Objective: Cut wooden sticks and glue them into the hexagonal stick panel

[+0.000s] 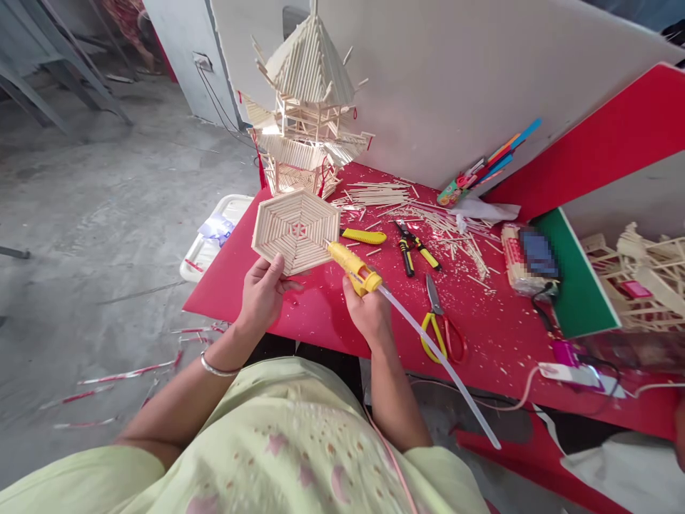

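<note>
- In our left hand (263,289) we pinch the lower edge of the hexagonal stick panel (297,230), thumb on the near face, fingers mostly hidden behind; the panel is held up, tilted toward us, above the worktop's (326,325) near-left part.
- Our right hand (369,310) is closed around the yellow glue gun (353,270), its nozzle at the panel's right edge — we cannot tell whether it touches.
- Both forearms reach forward from our sides, the left with a bangle (219,369) at the wrist; a long glue stick (439,364) runs back from the gun, crossing our view of the scissors (435,303).
- Just behind the panel we have a yellow cutter (364,235), one end hidden by it; right of that lie the pliers (414,246), handles toward us.
- The stick pagoda (310,71) rises close beyond the panel, which covers part of its base.
- Farther back, loose sticks (377,194) and crumbs are strewn about.
- At our right stand a green board (578,285) and — past it — another stick model (636,271).
</note>
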Demonstrator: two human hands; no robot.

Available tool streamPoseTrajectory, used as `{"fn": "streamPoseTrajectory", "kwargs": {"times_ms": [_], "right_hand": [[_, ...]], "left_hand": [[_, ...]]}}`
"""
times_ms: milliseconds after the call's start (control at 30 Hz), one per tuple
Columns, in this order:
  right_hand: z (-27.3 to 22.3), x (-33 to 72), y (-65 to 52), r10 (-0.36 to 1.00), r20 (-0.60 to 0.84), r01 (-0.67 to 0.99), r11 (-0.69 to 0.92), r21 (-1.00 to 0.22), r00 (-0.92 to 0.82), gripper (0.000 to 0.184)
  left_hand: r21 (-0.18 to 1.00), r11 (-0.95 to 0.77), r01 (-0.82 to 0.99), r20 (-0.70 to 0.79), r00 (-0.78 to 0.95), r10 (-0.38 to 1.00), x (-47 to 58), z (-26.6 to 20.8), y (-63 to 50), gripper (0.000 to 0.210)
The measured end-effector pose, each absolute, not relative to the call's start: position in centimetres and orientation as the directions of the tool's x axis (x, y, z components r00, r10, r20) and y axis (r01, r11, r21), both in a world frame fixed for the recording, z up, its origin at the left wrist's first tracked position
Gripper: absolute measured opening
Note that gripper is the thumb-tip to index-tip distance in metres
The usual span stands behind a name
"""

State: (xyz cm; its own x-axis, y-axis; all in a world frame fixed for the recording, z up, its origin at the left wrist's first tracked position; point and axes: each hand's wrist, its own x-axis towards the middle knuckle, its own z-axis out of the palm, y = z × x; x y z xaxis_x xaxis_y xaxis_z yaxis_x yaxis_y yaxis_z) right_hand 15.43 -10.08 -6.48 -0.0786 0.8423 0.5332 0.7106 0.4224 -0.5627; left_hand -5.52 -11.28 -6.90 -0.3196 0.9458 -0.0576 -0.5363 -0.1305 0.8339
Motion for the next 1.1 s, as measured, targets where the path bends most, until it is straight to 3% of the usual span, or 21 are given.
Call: {"fn": "streamPoseTrajectory", "kwargs": {"times_ms": [200,500,800,1100], "right_hand": [[-5.8,14.9,-11.2,0.821,0.511,0.669,0.531,-0.52,-0.254,0.009],[-5.2,14.6,-9.9,0.804,0.577,0.707,0.493,-0.507,-0.146,0.011],[-4.4,14.5,-10.7,0.84,0.521,0.699,0.464,-0.544,-0.153,0.01],[-3.6,13.8,-11.5,0.839,0.512,0.674,0.488,-0.554,-0.187,0.009]], "left_hand": [[0.846,-0.128,-0.518,-0.048,-0.313,0.948,-5.3,-7.1,-11.2,0.045],[0.905,-0.175,-0.387,0.036,-0.339,0.94,-4.9,-7.5,-11.9,0.043],[0.947,-0.321,-0.028,0.277,-0.437,0.856,-4.9,-8.3,-12.0,0.036],[0.956,-0.281,-0.08,0.205,-0.497,0.843,-5.0,-8.3,-11.7,0.037]]}}
